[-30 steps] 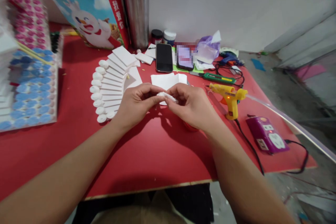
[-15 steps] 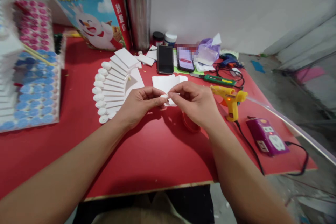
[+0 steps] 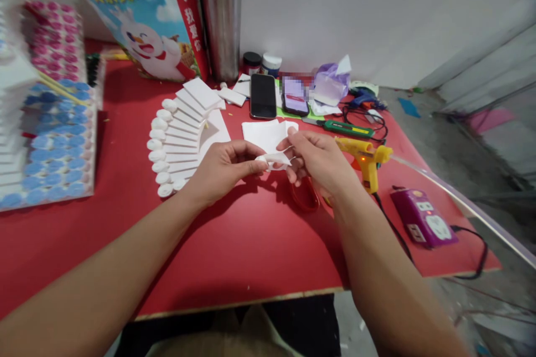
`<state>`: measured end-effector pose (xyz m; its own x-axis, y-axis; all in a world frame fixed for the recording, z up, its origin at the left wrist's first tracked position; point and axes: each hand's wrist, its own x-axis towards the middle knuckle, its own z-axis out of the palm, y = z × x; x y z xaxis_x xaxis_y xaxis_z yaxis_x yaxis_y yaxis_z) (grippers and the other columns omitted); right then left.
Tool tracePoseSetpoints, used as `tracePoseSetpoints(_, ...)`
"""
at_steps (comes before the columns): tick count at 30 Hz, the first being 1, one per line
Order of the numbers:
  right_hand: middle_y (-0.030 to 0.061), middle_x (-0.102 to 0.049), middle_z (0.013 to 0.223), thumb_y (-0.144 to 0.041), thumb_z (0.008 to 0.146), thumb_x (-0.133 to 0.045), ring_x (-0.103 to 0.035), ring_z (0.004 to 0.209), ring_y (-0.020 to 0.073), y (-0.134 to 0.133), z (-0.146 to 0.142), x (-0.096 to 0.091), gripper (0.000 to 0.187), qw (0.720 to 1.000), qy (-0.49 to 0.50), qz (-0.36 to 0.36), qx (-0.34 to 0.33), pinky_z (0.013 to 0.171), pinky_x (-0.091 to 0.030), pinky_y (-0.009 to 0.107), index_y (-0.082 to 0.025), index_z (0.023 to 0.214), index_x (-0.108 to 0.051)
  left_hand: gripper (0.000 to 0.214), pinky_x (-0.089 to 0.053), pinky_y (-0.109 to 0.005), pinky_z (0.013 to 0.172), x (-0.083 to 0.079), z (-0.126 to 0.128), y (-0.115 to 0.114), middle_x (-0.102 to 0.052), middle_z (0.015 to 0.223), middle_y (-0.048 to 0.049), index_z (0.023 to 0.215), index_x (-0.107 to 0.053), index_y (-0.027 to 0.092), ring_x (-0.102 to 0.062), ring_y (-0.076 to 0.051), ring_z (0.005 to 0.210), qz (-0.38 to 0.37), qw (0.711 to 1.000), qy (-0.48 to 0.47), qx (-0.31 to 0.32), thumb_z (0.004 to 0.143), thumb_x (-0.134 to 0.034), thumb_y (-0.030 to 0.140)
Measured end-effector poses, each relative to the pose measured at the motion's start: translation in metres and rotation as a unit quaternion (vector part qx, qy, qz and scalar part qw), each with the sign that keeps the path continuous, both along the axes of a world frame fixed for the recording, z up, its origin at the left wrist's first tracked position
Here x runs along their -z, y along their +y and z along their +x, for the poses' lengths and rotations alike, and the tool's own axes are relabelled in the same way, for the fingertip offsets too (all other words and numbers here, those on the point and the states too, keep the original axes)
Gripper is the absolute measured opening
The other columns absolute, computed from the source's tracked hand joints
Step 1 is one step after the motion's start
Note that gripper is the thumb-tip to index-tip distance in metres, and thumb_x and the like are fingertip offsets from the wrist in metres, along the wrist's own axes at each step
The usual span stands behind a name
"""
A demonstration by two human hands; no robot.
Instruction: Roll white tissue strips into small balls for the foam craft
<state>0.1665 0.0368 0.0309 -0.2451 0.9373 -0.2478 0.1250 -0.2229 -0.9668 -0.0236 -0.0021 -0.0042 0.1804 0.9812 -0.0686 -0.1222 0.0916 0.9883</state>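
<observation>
My left hand (image 3: 228, 170) pinches a small white rolled strip (image 3: 274, 159) between thumb and fingers; a loose, pointed end of it sticks out to the right. My right hand (image 3: 320, 162) is just right of that end, thumb and fingers apart; whether a fingertip touches the strip is unclear. Behind the hands lie folded white sheets (image 3: 262, 133). Under my right hand rests a red ring-shaped item (image 3: 307, 198), partly hidden. To the left, several white coiled rosettes (image 3: 157, 155) line the outer ends of fanned white strips (image 3: 184, 136).
A yellow glue gun (image 3: 368, 164) with its light on lies right, near a purple power box (image 3: 422, 217). Behind stand a green-handled tool (image 3: 349, 127), two phones (image 3: 263, 97), a steel bottle (image 3: 221, 22) and a printed bag (image 3: 151, 39). Blue rosettes (image 3: 58, 156) fill a tray at left.
My right hand has moved right, away from my left, and its fingers have spread. More of the white strip now shows, its end extending from my left fingertips.
</observation>
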Motion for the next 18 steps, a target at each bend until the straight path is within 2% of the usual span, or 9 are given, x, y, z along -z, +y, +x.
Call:
tracePoseSetpoints(4, -0.0049, -0.058, 0.05, -0.037, 0.093, -0.069, -0.055, 0.034, 0.0095, -0.0019, -0.0009, -0.002, 0.025, 0.997, 0.004, -0.049, -0.052, 0.031, -0.039, 0.018, -0.018, 0.079, -0.06, 0.023, -0.059, -0.028, 0.067, -0.0023, -0.0001, -0.0032, -0.076, 0.084, -0.0051, 0.096, -0.074, 0.015, -0.071, -0.017, 0.072, 0.035, 0.998, 0.057, 0.013, 0.081, -0.08, 0.03)
tracePoseSetpoints(8, -0.0018, -0.067, 0.059, -0.03, 0.09, -0.071, -0.051, 0.035, 0.0076, -0.0035, -0.0009, -0.0003, 0.021, 0.993, 0.021, -0.075, -0.087, 0.032, -0.037, 0.017, -0.019, 0.08, -0.055, 0.019, -0.058, -0.031, 0.072, -0.002, -0.0004, -0.0044, -0.078, 0.09, -0.0063, 0.099, -0.074, 0.016, -0.072, -0.02, 0.079, 0.086, 0.989, 0.122, 0.007, 0.086, -0.075, 0.03)
tracePoseSetpoints(12, -0.002, -0.067, 0.063, -0.029, 0.086, -0.074, -0.047, 0.039, 0.0054, -0.0042, 0.0013, 0.003, 0.02, 0.992, 0.035, -0.052, -0.106, 0.035, -0.036, 0.017, -0.018, 0.084, -0.058, 0.016, -0.055, -0.032, 0.078, -0.0019, -0.0016, -0.0033, -0.077, 0.092, -0.0052, 0.095, -0.076, 0.017, -0.071, -0.02, 0.084, 0.134, 0.974, 0.183, -0.007, 0.087, -0.074, 0.031)
tracePoseSetpoints(15, -0.006, -0.061, 0.056, -0.028, 0.084, -0.076, -0.044, 0.039, 0.0048, -0.0056, 0.002, 0.0019, 0.02, 0.992, 0.028, -0.025, -0.122, 0.038, -0.035, 0.017, -0.017, 0.088, -0.06, 0.017, -0.054, -0.032, 0.078, -0.0019, -0.0022, -0.0027, -0.077, 0.091, -0.0049, 0.096, -0.076, 0.017, -0.071, -0.019, 0.083, 0.131, 0.974, 0.186, -0.007, 0.086, -0.074, 0.03)
tracePoseSetpoints(18, -0.0076, -0.056, 0.052, -0.028, 0.084, -0.077, -0.044, 0.039, 0.006, -0.0078, 0.0013, -0.0026, 0.02, 0.992, -0.028, 0.008, -0.125, 0.04, -0.035, 0.019, -0.017, 0.091, -0.061, 0.018, -0.054, -0.032, 0.078, -0.0016, -0.002, -0.0024, -0.077, 0.091, -0.0056, 0.097, -0.075, 0.016, -0.071, -0.02, 0.083, 0.112, 0.98, 0.166, -0.002, 0.086, -0.074, 0.03)
